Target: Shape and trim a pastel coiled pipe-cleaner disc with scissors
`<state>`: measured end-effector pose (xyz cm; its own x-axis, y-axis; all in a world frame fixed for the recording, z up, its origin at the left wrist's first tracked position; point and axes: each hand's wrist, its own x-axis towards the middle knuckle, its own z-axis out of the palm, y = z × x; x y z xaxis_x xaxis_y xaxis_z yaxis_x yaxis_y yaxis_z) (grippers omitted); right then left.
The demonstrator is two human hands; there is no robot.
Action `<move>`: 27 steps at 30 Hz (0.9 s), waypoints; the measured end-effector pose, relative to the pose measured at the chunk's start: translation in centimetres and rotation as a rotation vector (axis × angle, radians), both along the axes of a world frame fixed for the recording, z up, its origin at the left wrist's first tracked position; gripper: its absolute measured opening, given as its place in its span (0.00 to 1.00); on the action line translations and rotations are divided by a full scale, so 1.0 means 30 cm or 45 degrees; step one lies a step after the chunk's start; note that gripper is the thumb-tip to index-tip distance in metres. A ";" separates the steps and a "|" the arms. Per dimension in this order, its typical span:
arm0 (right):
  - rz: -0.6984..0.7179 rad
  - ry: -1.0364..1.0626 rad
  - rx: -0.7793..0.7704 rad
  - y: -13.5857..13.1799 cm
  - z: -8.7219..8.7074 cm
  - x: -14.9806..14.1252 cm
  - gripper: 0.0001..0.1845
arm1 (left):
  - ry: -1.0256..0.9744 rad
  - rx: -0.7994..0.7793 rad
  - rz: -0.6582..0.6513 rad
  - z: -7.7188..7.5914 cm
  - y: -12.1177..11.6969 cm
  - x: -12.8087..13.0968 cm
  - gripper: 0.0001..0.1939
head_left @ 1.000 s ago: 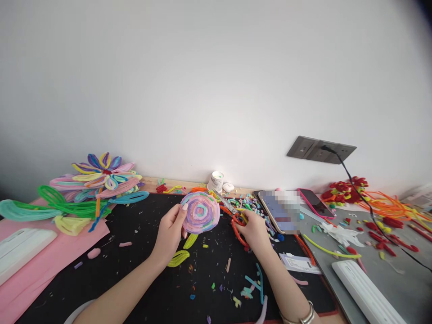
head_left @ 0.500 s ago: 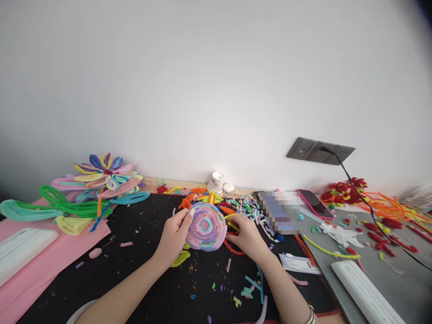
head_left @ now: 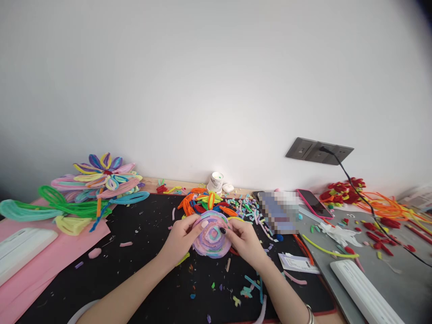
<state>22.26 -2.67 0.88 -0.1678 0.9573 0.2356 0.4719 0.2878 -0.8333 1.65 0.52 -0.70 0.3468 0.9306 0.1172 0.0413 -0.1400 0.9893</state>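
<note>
A round spiral disc of fuzzy pipe cleaners (head_left: 212, 246), pink, purple and teal, is held up between both hands over the black mat. My left hand (head_left: 181, 240) pinches its left edge, thumb across the front and the other fingers behind. From the right side, my right hand (head_left: 245, 241) grips it too, its dark-nailed thumb near the coiled centre. Just behind the disc lies a bundle of orange, yellow and red pipe-cleaner loops (head_left: 191, 201). The disc partly covers this bundle and a red piece near my right fingers.
Cut pipe-cleaner bits (head_left: 248, 208) litter the black mat (head_left: 135, 279). A large pipe-cleaner flower (head_left: 107, 173) lies on pink paper (head_left: 67, 265) at left. A paper cup (head_left: 216, 182) stands by the wall. Phones, including a pink-cased one (head_left: 313, 204), and a black cable (head_left: 374, 209) are at right.
My right hand has let go of the orange-handled scissors and moved left onto the disc. My left hand has brought the disc slightly right and lower.
</note>
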 end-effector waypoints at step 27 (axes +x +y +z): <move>-0.162 0.302 -0.069 -0.001 -0.029 -0.010 0.22 | -0.026 -0.144 -0.082 -0.002 0.008 0.010 0.14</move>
